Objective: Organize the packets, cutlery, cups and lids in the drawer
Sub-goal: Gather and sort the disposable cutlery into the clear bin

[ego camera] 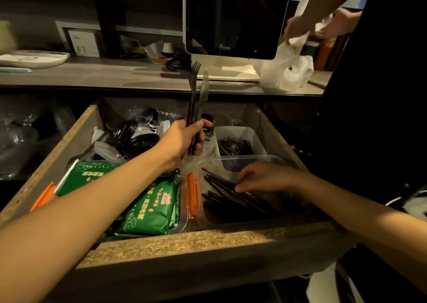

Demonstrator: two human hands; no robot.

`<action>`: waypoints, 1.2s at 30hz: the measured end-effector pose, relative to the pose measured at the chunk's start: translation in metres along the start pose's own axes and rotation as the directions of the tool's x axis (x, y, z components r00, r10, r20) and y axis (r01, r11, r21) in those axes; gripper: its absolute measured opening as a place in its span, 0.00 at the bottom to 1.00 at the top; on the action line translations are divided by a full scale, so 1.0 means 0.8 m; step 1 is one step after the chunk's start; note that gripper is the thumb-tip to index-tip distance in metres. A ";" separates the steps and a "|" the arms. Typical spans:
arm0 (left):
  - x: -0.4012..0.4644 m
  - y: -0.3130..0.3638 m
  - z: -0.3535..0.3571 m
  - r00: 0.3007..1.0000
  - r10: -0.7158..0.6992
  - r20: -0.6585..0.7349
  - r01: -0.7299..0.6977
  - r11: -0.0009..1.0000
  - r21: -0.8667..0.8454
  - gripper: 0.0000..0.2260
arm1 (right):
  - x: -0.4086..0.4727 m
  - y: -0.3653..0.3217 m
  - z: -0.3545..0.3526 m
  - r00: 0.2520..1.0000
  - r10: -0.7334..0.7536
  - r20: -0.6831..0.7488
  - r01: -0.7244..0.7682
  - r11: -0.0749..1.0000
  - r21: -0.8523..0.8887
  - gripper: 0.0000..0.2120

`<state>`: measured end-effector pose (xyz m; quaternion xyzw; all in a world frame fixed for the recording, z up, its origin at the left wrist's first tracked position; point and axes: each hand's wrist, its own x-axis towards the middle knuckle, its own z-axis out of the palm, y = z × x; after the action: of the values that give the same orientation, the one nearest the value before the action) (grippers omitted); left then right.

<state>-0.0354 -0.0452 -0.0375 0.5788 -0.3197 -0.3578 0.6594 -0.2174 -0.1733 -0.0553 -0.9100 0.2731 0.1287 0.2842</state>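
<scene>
The drawer (pixel 184 240) stands open below the counter. My left hand (pixel 184 141) grips a black plastic fork and knife (pixel 196 90) upright above the drawer's middle. My right hand (pixel 261 178) reaches into a clear container (pixel 231 161) at the front right, its fingers on a pile of black cutlery (pixel 231 194). Green packets (pixel 152 208) lie in the front left. Black and clear lids and cups (pixel 134 136) are heaped at the back left. A second clear tub (pixel 238 141) at the back right holds more dark cutlery.
Orange strips (pixel 191 194) lie between the packets and the container. On the counter (pixel 115 73) stand a monitor (pixel 231 18) and a stack of plates (pixel 32 58). Another person at the right handles a white plastic bag (pixel 286 69).
</scene>
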 end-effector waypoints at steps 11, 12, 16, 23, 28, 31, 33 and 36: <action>0.003 -0.006 -0.005 1.000 -0.006 0.028 0.006 1.000 0.015 0.11 | 0.050 -0.024 0.048 0.981 -0.077 0.178 0.121 0.960 -0.254 0.15; 0.003 -0.006 -0.005 0.999 -0.008 0.032 0.008 1.000 0.018 0.11 | 0.049 -0.022 0.048 0.983 -0.076 0.168 0.119 0.957 -0.266 0.15; 0.004 -0.007 -0.004 0.999 -0.009 0.036 0.008 1.000 0.019 0.12 | 0.047 -0.018 0.033 0.984 -0.180 0.005 0.178 0.968 -0.176 0.12; 0.005 -0.005 -0.003 0.997 -0.033 0.072 0.036 0.999 -0.033 0.12 | 0.035 -0.057 -0.023 0.903 -0.071 -0.424 0.380 0.595 0.708 0.11; 0.000 -0.003 0.000 0.938 -0.192 0.289 0.213 0.976 -0.040 0.18 | 0.048 -0.099 -0.040 0.887 -0.152 -0.435 0.461 0.315 0.829 0.15; -0.002 -0.002 0.001 0.891 -0.273 0.362 0.272 0.961 0.054 0.19 | 0.057 -0.116 -0.041 0.893 -0.127 -0.431 0.449 0.202 0.871 0.05; -0.004 -0.002 0.003 0.877 -0.289 0.383 0.259 0.957 0.129 0.19 | 0.061 -0.119 -0.038 0.909 -0.146 -0.390 0.407 0.105 0.907 0.02; -0.006 0.000 0.001 0.875 -0.285 0.391 0.239 0.957 0.163 0.19 | 0.074 -0.117 -0.039 0.918 -0.098 -0.385 0.387 0.003 0.922 0.05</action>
<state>-0.0390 -0.0414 -0.0373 0.5641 -0.3886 -0.5390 0.4902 -0.1132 -0.1524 -0.0114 -0.5035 0.1515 -0.2421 0.8154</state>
